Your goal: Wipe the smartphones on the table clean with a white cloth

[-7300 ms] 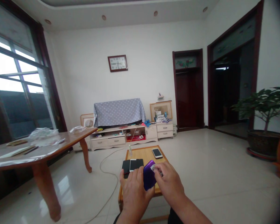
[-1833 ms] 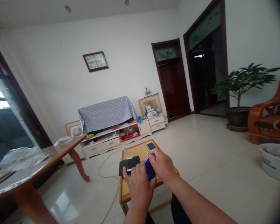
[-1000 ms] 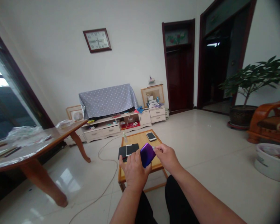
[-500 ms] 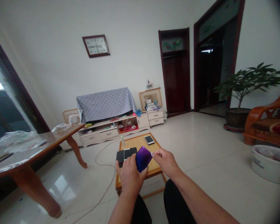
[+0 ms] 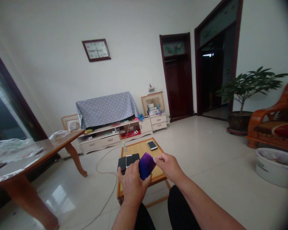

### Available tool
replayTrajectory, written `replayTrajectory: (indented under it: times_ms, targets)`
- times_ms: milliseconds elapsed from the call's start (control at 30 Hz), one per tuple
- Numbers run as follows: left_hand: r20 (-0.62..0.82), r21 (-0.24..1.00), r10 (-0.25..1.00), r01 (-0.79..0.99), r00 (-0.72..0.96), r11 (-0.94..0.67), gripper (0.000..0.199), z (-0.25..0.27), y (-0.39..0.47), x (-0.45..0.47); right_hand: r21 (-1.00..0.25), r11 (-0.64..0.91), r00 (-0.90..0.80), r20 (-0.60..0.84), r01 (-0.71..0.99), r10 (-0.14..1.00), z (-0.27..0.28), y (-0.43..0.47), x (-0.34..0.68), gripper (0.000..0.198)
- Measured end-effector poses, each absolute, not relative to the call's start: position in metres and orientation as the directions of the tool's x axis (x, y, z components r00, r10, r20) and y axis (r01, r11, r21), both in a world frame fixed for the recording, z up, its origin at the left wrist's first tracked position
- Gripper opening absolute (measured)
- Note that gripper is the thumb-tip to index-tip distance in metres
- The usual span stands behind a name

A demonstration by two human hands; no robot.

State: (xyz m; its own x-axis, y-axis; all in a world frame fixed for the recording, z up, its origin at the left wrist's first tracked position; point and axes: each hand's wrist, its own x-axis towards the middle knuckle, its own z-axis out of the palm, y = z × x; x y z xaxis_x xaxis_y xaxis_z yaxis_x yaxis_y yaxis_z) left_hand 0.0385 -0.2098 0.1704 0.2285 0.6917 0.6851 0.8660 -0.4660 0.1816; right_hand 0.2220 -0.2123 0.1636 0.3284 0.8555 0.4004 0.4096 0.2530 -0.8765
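Note:
My left hand [image 5: 133,182] is closed around the lower left side of a glossy purple-blue smartphone [image 5: 146,165], tilted above the small wooden table [image 5: 139,147]. At the phone's right edge, my right hand [image 5: 168,163] pinches a small pale piece [image 5: 154,159], too small to name. Behind my left fingers lies a dark, open folding phone case [image 5: 132,158] with a light strip across it. A white-framed smartphone [image 5: 152,145] rests at the table's far right. Near the far left corner stands a small clear bottle [image 5: 124,147].
A long wooden table [image 5: 48,147] with plastic bags on it stands at the left. Against the wall is a low white cabinet [image 5: 98,146] under a polka-dot cloth [image 5: 105,108]. A cable [image 5: 105,172] crosses the floor. To the right are a white tub [image 5: 273,172] and a potted plant [image 5: 240,119].
The view has shifted slightly, so the room appears a little further left. Both hands keep their hold at the purple-blue smartphone, with hardly any movement.

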Motion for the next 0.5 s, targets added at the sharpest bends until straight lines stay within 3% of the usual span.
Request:
replayTrajectory:
  times_ms: [200,500]
  targets:
    - [0.695,0.143,0.646,0.819,0.316,-0.555,0.06,0.168,-0.219,0.048,-0.893,0.272,0.335,0.395,0.357,0.856,0.176,-0.202,0.223,0.023]
    - [0.689,0.187,0.687,0.86,0.23,-0.476,0.06,0.175,-0.209,0.041,-0.887,0.262,0.342,0.398,0.381,0.851,0.17,-0.213,0.225,0.022]
